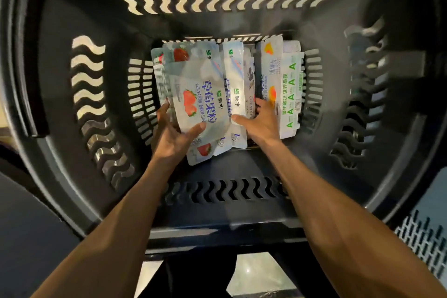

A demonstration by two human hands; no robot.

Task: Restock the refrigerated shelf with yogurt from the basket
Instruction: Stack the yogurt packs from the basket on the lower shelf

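Observation:
Both my arms reach down into a deep black basket (60, 109) holding several white yogurt multipacks at its bottom. My left hand (173, 135) grips the near end of a strawberry yogurt pack (200, 97), thumb on its top face and fingers along its left edge. My right hand (260, 121) reaches in beside a narrower white pack (237, 94), thumb against its near edge, fingers tucked down into the gap to its right and partly hidden. A pack with green lettering and a yellow fruit picture (287, 89) stands at the right.
The basket's slotted walls rise steeply on all sides around the packs. A second strawberry pack (158, 65) lies partly under the first. Glossy floor (256, 273) shows below the basket's near rim. The refrigerated shelf is out of view.

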